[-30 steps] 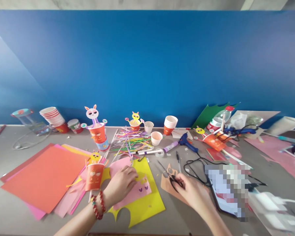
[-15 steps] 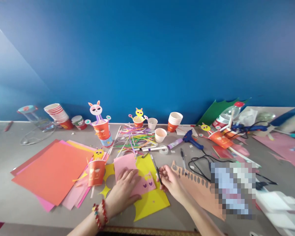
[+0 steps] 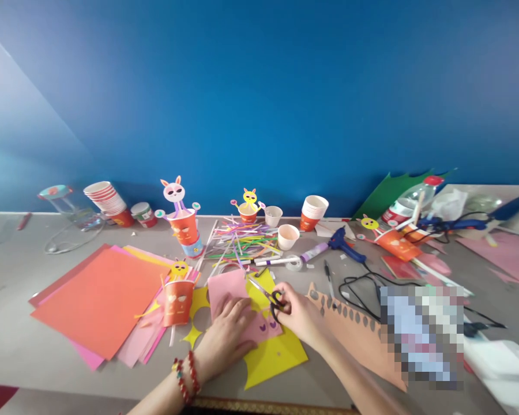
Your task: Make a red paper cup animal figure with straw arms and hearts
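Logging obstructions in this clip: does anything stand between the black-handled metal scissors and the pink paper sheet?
Nothing visible does: the scissors, held in the right hand, point toward the uncovered upper part of the pink sheet. The left hand covers its middle, nearer the person than the blade tips.

Two red beaded strands (image 3: 194,373), one with turquoise, circle the left wrist (image 3: 202,369).

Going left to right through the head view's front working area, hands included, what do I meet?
Orange paper sheet, front orange cup, left hand, scissors, right hand, brown paper with dark ovals.
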Demonstrator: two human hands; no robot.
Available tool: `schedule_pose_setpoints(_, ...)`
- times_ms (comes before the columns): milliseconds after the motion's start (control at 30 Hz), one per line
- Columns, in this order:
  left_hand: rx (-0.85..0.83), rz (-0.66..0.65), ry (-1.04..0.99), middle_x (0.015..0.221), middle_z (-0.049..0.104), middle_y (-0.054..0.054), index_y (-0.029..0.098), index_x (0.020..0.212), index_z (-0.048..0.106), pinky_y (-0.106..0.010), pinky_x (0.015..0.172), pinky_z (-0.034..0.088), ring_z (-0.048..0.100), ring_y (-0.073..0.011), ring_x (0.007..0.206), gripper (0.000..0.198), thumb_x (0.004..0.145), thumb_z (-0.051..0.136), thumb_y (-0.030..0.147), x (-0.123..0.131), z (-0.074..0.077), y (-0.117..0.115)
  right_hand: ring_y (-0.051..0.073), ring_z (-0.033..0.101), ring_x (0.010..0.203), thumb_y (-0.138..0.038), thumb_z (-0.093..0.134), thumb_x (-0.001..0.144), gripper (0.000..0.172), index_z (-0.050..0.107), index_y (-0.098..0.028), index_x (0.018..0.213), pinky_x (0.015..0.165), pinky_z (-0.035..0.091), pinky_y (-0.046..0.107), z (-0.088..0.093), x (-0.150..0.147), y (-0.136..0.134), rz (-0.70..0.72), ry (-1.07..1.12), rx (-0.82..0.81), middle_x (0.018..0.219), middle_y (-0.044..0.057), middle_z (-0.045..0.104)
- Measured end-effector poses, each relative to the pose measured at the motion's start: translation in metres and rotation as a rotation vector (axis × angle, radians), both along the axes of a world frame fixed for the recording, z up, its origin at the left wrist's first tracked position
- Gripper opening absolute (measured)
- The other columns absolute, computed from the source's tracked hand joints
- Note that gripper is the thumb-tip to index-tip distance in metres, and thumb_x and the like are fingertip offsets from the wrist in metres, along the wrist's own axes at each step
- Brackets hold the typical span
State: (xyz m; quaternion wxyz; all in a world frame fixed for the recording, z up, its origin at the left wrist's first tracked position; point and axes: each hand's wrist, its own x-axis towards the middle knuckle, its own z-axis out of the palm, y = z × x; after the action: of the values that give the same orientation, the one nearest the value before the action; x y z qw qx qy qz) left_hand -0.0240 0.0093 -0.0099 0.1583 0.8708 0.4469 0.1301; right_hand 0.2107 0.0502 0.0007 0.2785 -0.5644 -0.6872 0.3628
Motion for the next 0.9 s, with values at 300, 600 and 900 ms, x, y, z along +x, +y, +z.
schedule_pose_setpoints(300, 0.045, -0.011, -0.124, 0.14, 0.055, -0.012, 0.025, 0.138, 0.047, -0.061, 0.118, 0.028, 0.049, -0.0323, 0.131, 0.056, 0.086, 0.069, 0.027, -0.005, -0.003, 0.003, 0.012, 0.055, 0.055, -0.013, 0.064, 0.07, 0.029, 0.06, -0.025, 0.096, 0.056, 0.039, 0.021, 0.002, 0.0, 0.0, 0.032, 0.162, -0.037, 0.07, -0.007, 0.067)
schedule_pose_setpoints(600, 0.055, 0.214, -0.885, 0.086, 0.061, -0.005, 0.021, 0.092, 0.06, -0.029, 0.077, 0.047, 0.06, -0.0192, 0.084, 0.017, 0.101, 0.046, 0.023, -0.011, 0.042, -0.026, 0.013, 0.061, 0.058, -0.027, 0.089, 0.064, 0.049, 0.059, -0.022, 0.102, 0.049, 0.043, 0.02, 0.049, 0.013, 0.001, -0.216, 0.924, -0.148, 0.074, -0.003, 0.07)
schedule_pose_setpoints(900, -1.083, 0.24, -1.585, 0.091, 0.067, -0.009, 0.015, 0.101, 0.071, -0.024, 0.059, 0.045, 0.06, -0.0146, 0.068, 0.046, 0.088, 0.063, 0.058, 0.046, 0.029, -0.011, 0.011, 0.064, 0.06, -0.025, 0.094, 0.062, 0.052, 0.062, -0.023, 0.103, 0.055, 0.049, 0.019, 0.049, -0.021, -0.01, -0.169, 1.128, -0.155, 0.075, -0.002, 0.071)
